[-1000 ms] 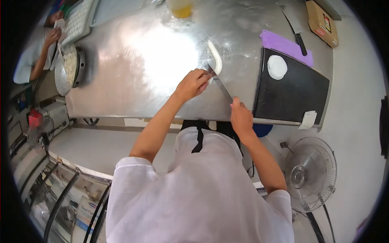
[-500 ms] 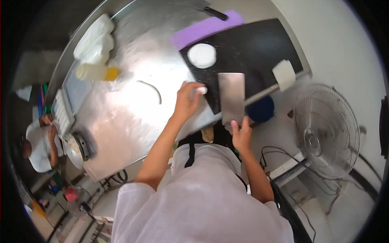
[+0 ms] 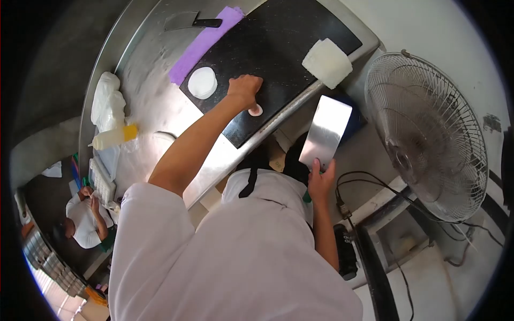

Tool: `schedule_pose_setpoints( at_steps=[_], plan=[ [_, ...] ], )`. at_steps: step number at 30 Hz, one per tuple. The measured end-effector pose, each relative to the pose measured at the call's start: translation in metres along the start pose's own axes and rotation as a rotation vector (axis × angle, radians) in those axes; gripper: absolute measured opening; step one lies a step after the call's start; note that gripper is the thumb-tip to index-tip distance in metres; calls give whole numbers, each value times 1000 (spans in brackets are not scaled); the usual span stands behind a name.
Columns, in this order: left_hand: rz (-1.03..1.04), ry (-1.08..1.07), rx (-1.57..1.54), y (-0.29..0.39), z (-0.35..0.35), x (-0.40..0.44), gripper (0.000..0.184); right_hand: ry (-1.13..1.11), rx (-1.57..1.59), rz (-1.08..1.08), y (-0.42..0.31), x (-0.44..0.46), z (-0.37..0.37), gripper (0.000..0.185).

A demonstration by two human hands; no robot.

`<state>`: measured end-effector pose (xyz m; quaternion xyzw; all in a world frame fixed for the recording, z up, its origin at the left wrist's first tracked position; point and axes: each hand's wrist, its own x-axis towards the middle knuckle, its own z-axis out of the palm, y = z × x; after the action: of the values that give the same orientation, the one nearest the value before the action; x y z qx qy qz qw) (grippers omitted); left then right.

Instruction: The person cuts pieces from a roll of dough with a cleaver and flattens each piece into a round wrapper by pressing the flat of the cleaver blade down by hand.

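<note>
Currently, pressing appears in hand: the curled left hand [image 3: 246, 91], grip hidden, meets the dough piece [image 3: 256, 111] near the near-left corner of the black board [image 3: 267, 45], the right hand [image 3: 322, 179] clasps the cleaver [image 3: 327, 131], and the next move likely requires lifting the left hand clear.

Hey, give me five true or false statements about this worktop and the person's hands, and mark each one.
1. The right hand holds a wide metal blade. True.
2. A black-handled knife has its handle on a purple cloth. True.
3. The left hand is on the purple cloth. False: it is over the black board, touching a small white piece.
4. The larger white round lies on bare metal. False: it lies on the black board.
5. The fan stands on the board. False: the fan is off the worktop.
</note>
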<state>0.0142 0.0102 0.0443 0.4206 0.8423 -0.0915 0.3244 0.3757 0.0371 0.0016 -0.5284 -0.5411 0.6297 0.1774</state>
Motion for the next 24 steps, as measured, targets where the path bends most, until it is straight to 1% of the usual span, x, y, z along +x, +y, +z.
schedule_pose_setpoints(
  at_steps=[2,3,4,5,6,7,8,9,10,11,12,13,14,15,16,17,19,20,21,22,24],
  plan=[
    [81,207,45,-2,5,-12,53,-16,21,-2,-31,14,1,27],
    [71,211,52,-5,10,-16,53,-55,-47,-71,-39,24,-4,29],
    [63,204,-17,-7,18,-16,50,-88,-117,-145,-45,36,-7,30],
    [61,200,-87,-6,19,-13,49,-87,-110,-155,-51,51,-7,30],
    [68,214,-83,-3,19,-3,49,-50,-153,-373,-58,70,-7,32],
    [48,159,-296,1,17,8,46,-13,-201,-588,-65,89,-7,34],
    [22,92,-515,8,15,12,45,-15,-208,-590,-77,105,-8,34],
    [-57,305,-723,25,22,13,60,-34,-246,-609,-89,121,-8,33],
    [-74,306,-735,36,34,12,60,-61,-281,-628,-100,133,-5,32],
    [-37,535,-565,43,50,13,69,-95,-204,-413,-108,143,1,34],
    [-4,760,-384,45,59,12,80,-120,-214,-421,-107,155,9,34],
    [7,678,-312,45,57,10,88,-78,-140,-430,-99,170,18,34],
    [22,596,-242,45,52,11,97,-32,-157,-430,-89,185,24,36],
    [-3,501,-219,43,43,9,103,14,-174,-428,-78,201,30,37],
    [-25,498,-236,43,44,6,103,-10,-189,-427,-62,212,31,37],
    [23,507,-270,40,39,8,103,5,-257,-276,-48,228,34,43],
    [154,546,-312,33,39,8,101,21,-339,-123,-48,252,36,49],
    [150,549,-312,28,37,12,101,25,-381,-46,-49,264,37,52],
    [209,531,-342,26,38,10,99,39,-398,-130,-47,272,34,46],
    [271,505,-378,27,40,8,98,48,-418,-151,-55,273,33,44],
    [285,478,-383,27,39,9,95,68,-458,-193,-73,273,31,41]
  ],
)
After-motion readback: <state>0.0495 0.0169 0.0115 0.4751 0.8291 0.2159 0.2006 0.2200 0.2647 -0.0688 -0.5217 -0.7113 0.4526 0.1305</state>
